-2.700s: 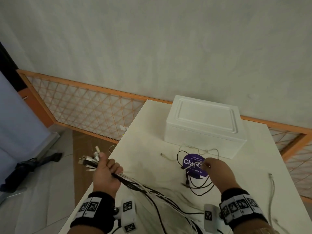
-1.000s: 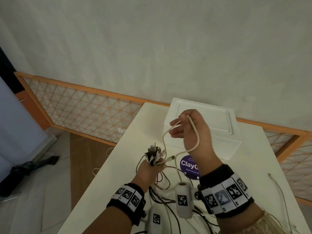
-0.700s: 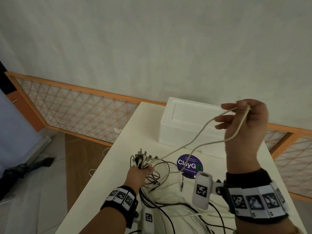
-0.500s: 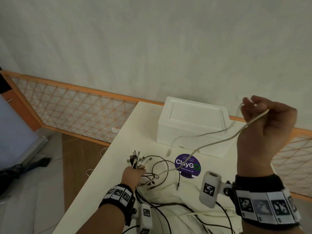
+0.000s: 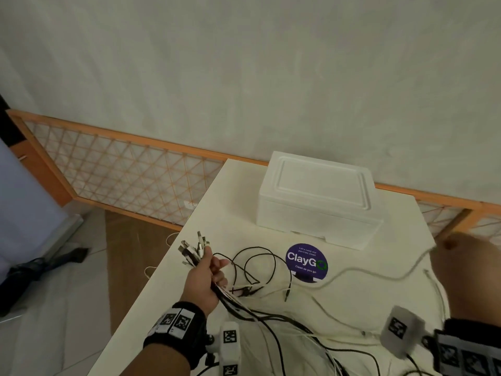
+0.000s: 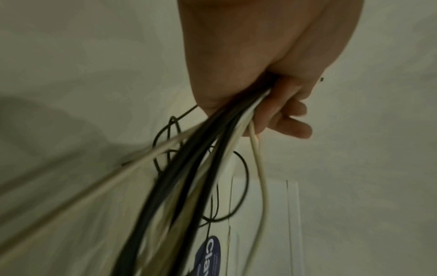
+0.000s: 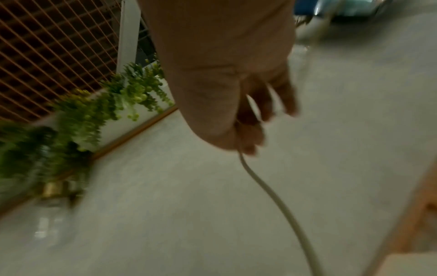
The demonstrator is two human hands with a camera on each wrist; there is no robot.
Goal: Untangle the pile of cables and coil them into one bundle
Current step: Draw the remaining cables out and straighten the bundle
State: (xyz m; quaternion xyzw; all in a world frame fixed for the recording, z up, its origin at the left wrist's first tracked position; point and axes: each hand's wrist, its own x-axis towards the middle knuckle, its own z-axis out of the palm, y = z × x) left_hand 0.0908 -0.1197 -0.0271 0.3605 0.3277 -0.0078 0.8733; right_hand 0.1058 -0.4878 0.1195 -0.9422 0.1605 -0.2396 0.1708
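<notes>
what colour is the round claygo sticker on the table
Purple with white lettering and a green ring, clearest in the head view: sticker.

- A left hand [image 6: 255, 61] was seen from below, its fingers [image 6: 287, 123] curled round a thick bunch of black and white cables [image 6: 212, 142].
- The bunch was gripped at the lower edge of the palm and fanned out downward and to the left, blurred toward the bottom.
- One cream-white cable [image 6: 261, 179] hung apart on the right side of the bunch, bending downward.
- Thin black wire loops [image 6: 246, 179] were seen behind the bunch.
- A white foam box [image 6: 272, 214] was visible behind the cables.
- Part of a round dark-blue sticker with white lettering [image 6: 208, 257] was seen on the pale table surface [image 6: 71, 233].
- A plain pale wall [image 6: 366, 130] filled the background.
</notes>
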